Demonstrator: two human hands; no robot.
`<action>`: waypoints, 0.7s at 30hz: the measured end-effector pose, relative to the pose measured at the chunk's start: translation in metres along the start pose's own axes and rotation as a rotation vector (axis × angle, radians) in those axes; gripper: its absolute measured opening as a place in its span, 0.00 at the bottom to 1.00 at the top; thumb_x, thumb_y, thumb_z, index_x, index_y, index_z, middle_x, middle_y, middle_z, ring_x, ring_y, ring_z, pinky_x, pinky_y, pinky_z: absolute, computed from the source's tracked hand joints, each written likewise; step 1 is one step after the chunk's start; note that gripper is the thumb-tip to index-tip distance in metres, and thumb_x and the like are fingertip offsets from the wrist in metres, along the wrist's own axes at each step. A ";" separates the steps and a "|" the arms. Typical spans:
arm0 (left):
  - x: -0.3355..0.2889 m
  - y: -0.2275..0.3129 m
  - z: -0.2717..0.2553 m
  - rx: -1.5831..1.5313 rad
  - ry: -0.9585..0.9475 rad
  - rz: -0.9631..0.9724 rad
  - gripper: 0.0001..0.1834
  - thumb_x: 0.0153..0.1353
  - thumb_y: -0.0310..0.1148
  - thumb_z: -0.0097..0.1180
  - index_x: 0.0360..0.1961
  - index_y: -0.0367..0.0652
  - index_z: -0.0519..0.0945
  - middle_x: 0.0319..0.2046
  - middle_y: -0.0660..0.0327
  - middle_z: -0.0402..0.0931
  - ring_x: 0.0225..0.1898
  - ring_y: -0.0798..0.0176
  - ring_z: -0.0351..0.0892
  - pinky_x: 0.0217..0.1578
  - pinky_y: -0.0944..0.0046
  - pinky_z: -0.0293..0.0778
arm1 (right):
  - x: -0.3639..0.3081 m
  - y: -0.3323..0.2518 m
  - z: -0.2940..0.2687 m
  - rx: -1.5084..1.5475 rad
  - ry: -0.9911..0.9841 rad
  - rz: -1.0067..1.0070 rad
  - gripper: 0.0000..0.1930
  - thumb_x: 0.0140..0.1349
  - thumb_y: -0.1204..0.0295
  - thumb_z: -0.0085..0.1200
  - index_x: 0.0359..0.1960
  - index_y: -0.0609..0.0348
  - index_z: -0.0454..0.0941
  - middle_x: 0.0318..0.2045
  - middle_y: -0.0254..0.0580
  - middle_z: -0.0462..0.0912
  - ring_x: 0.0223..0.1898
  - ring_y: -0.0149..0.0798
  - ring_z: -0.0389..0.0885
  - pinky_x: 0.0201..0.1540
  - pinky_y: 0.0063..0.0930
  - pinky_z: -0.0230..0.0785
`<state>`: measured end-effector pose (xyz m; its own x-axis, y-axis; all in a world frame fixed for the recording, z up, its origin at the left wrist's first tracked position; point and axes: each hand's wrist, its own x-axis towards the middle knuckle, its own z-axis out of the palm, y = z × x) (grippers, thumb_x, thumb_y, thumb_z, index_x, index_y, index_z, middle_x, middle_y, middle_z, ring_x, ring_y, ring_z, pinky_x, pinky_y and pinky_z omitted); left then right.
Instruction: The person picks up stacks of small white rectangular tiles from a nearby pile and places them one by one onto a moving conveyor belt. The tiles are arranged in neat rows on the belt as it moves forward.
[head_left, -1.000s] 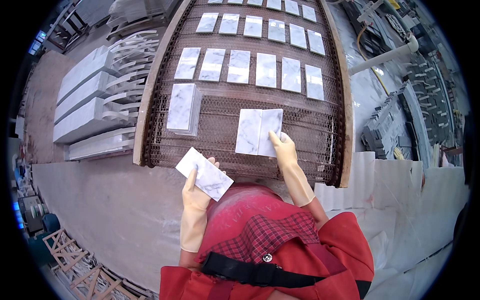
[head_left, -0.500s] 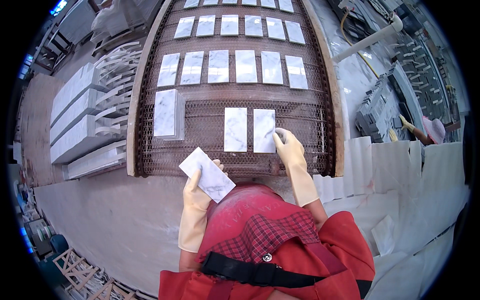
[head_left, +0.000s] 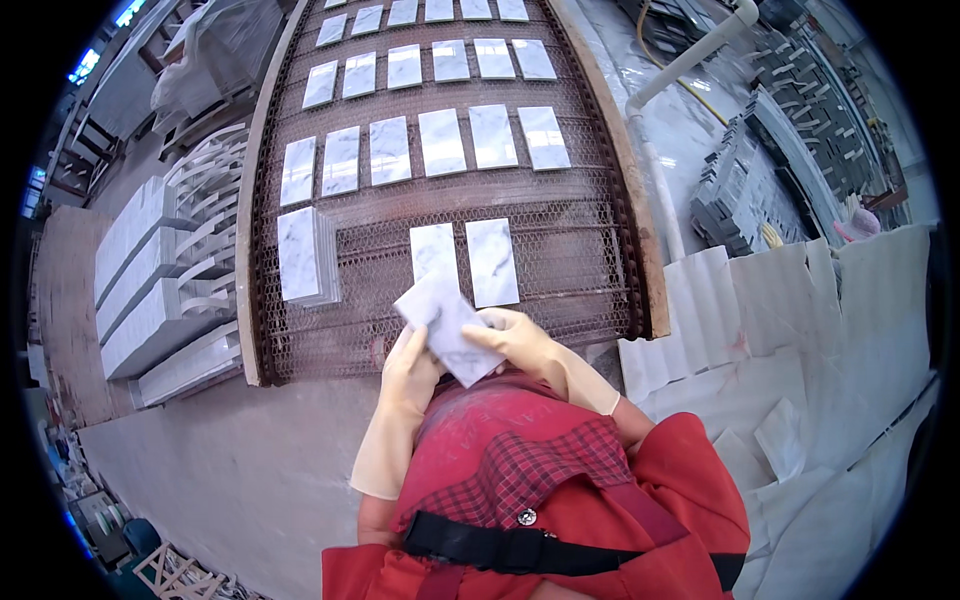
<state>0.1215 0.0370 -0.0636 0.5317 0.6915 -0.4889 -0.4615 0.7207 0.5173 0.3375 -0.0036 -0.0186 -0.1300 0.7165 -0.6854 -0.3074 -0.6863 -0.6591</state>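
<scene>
A white marble tile [head_left: 448,322] with grey veins is held tilted in front of my body, slightly blurred. My left hand [head_left: 408,365], in a cream rubber glove, grips its left lower side. My right hand [head_left: 518,343], gloved alike, has its thumb on the tile's right side. Beyond it on the mesh conveyor [head_left: 350,338] lie two single tiles: the left one [head_left: 432,248] is partly covered by the held tile, while the right one [head_left: 492,262] shows whole. A stack of tiles [head_left: 298,256] stands at the belt's left. Farther up, tiles [head_left: 442,142] lie in rows.
Wooden rails [head_left: 640,250] edge the conveyor on both sides. Pale slabs [head_left: 150,310] with strips between them are piled at left. On the right are white sheets [head_left: 740,330], a pipe [head_left: 690,55] and stacked grey pieces [head_left: 745,190]. Another person's pink hat [head_left: 858,226] shows at far right.
My right hand has left the right tile on the belt and moved left to the held tile. The held tile has shifted right and up in view. The whole view has turned a little.
</scene>
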 end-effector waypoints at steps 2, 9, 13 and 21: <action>-0.010 0.010 0.021 -0.021 -0.016 -0.072 0.35 0.81 0.45 0.52 0.80 0.35 0.63 0.72 0.38 0.71 0.72 0.41 0.73 0.72 0.43 0.70 | -0.004 -0.004 -0.021 -0.175 0.226 -0.027 0.16 0.76 0.59 0.63 0.53 0.58 0.86 0.38 0.33 0.90 0.33 0.26 0.85 0.32 0.24 0.75; -0.028 0.006 0.011 -0.007 0.002 -0.067 0.36 0.81 0.46 0.52 0.81 0.37 0.61 0.73 0.34 0.69 0.73 0.36 0.72 0.72 0.38 0.72 | -0.005 -0.010 -0.111 -0.296 0.804 -0.054 0.19 0.75 0.51 0.63 0.53 0.53 0.88 0.36 0.32 0.92 0.29 0.24 0.84 0.29 0.24 0.74; -0.027 0.004 0.005 -0.008 0.006 -0.059 0.36 0.81 0.46 0.52 0.81 0.38 0.61 0.72 0.34 0.70 0.72 0.36 0.73 0.71 0.38 0.73 | 0.003 0.005 -0.150 -0.322 0.865 -0.118 0.22 0.74 0.50 0.62 0.53 0.55 0.89 0.34 0.33 0.90 0.27 0.26 0.84 0.29 0.25 0.74; -0.029 -0.003 0.005 0.036 0.053 -0.059 0.36 0.80 0.46 0.54 0.80 0.37 0.63 0.70 0.34 0.72 0.71 0.37 0.74 0.71 0.39 0.74 | 0.009 0.016 -0.172 -0.224 0.821 -0.169 0.22 0.73 0.50 0.61 0.53 0.57 0.88 0.32 0.34 0.90 0.26 0.27 0.84 0.26 0.25 0.73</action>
<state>0.1109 0.0150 -0.0477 0.5186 0.6502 -0.5552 -0.4038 0.7586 0.5113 0.4934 -0.0300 -0.0888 0.6486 0.5537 -0.5223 -0.0572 -0.6487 -0.7589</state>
